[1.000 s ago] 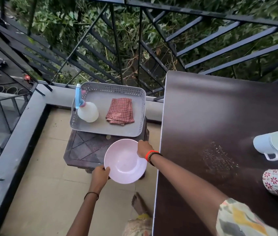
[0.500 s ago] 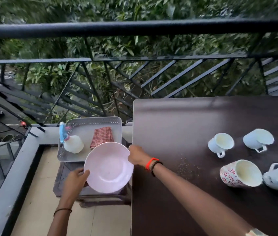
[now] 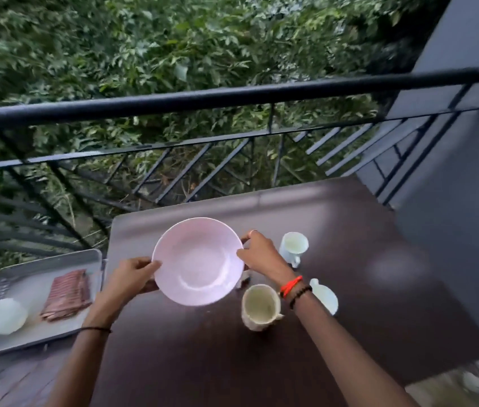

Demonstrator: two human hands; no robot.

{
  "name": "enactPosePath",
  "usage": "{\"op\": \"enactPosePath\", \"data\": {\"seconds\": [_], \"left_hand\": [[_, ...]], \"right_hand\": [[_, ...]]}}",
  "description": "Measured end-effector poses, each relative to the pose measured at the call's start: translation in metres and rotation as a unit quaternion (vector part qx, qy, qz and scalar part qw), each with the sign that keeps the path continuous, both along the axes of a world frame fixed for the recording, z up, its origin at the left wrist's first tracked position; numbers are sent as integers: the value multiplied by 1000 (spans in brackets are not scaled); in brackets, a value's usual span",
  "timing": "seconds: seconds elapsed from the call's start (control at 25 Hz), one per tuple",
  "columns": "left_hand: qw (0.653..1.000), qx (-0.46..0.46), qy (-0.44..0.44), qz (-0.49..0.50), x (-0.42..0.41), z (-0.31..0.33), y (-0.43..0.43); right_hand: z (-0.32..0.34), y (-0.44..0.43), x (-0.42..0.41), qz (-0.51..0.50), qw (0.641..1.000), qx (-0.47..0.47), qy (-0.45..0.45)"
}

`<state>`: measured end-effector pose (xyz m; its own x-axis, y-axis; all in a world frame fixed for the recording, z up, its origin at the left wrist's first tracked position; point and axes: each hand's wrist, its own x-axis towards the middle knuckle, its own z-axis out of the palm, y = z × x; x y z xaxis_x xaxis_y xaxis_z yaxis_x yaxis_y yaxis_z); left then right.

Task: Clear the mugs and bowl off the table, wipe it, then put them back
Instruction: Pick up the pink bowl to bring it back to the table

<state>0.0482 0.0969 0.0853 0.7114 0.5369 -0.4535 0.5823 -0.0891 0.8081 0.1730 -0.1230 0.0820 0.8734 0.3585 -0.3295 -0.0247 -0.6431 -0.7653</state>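
Holding bowl [image 3: 198, 261] by rim, table [image 3: 364, 312] right side bare

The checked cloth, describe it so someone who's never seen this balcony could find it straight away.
Start at the dark brown table by the black railing, then look off its left edge to the grey tray sitting lower down. The checked cloth lies folded flat in that tray, right of a white bottle. It is the only red-and-white fabric item there; everything near it is hard plastic.

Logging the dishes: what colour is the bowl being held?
Pale pink bowl, head view.
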Motion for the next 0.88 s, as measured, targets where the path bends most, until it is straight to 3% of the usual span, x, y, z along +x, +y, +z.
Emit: {"op": "enactPosePath", "data": {"seconds": [0.2,0.4,0.68,0.88], "left_hand": [[993,-20,-7,-118,93,-12,-126],[971,33,19,-234,157,-37,-226],[935,178,32,-305,200,-75,-307],[929,201,45,-308,222,-95,-330]], "right_hand": [[-6,-147,54,-110,994,-27,-7],[-27,-260,86,-196,980,-19,6],[-59,-323,112,-240,970,-41,5],[-87,-336,133,-244,967,-65,-8]]}}
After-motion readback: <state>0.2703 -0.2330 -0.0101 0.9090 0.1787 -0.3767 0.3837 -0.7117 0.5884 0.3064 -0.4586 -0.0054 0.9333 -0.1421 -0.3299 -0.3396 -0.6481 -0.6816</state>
